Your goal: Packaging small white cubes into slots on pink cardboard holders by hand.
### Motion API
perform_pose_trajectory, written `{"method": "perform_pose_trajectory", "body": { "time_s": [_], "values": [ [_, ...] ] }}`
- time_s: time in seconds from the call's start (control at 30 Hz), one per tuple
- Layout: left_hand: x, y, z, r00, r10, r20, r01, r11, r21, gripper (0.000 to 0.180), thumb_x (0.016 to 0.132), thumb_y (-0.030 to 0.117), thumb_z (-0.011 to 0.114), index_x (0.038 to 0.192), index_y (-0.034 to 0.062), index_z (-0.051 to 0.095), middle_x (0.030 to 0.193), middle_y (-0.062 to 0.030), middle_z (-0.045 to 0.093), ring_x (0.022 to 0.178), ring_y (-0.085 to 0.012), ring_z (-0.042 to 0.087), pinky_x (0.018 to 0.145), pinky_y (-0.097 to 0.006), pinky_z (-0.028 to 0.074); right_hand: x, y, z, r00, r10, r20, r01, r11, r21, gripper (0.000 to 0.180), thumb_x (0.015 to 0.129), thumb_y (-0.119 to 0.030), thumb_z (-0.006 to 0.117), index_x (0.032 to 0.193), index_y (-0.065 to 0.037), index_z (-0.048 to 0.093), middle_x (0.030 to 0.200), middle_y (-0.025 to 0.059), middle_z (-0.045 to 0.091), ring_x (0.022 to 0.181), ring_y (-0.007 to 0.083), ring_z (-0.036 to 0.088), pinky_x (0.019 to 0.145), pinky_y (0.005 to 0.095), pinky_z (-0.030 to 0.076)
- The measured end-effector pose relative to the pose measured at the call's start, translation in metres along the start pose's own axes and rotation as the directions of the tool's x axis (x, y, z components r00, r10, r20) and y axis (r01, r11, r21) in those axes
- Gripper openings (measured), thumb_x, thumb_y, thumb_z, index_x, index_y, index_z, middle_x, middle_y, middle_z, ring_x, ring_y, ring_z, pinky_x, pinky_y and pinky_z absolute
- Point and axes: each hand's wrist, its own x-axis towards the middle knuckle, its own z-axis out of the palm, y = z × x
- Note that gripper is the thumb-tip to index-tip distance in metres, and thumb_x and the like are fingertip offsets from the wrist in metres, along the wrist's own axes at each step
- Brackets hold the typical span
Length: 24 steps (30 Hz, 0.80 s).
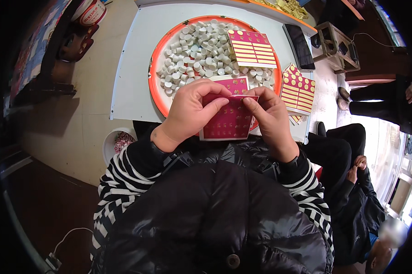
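Both hands pinch the top edge of a dark-pink sticker sheet with small gold prints. My left hand grips it near the middle of that edge, thumb against fingers. At its right corner, the thumb and fingers of my right hand are closed on it. Just behind lies another pink sheet, partly covered by my fingers. Beyond is a round tray with an orange rim, full of small white caps. A pink sheet with yellow strips rests over the tray's right side.
More sticker sheets lie right of the tray, below a black phone. An orange-edged box of gold pieces stands at the back. Left below the table is a white bucket. A person in dark clothes sits at the right.
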Motion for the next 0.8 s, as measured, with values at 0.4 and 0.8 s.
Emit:
{"method": "perform_pose_trajectory", "body": {
  "time_s": [0.4,0.8],
  "values": [
    [0.001,0.005,-0.003,1.000,-0.016,0.012,0.016,0.999,0.037,0.012,0.080,0.004,0.071,0.091,-0.0012,0.068,0.084,-0.0077,0.065,0.078,-0.0150,0.062,0.071,-0.026,0.049,0.008,-0.002,0.002,0.898,-0.408,0.162,0.426,0.720,-0.549,0.010,0.085,-0.003,0.069,0.094,-0.002,0.064,0.084,0.0007,0.059,0.071,0.0076,0.052,0.064,0.0235,0.044],
    [0.004,-0.030,-0.003,0.970,-0.224,-0.095,0.232,0.969,0.084,0.011,0.083,0.006,0.066,0.088,-0.0035,0.068,0.074,-0.0128,0.068,0.065,-0.0217,0.065,0.062,-0.031,0.051,0.024,0.016,-0.001,0.741,-0.644,0.190,0.351,0.130,-0.927,0.019,0.081,-0.001,0.066,0.100,-0.003,0.064,0.095,0.0092,0.060,0.084,0.0238,0.058,0.071,0.0304,0.047]
  ]
}}
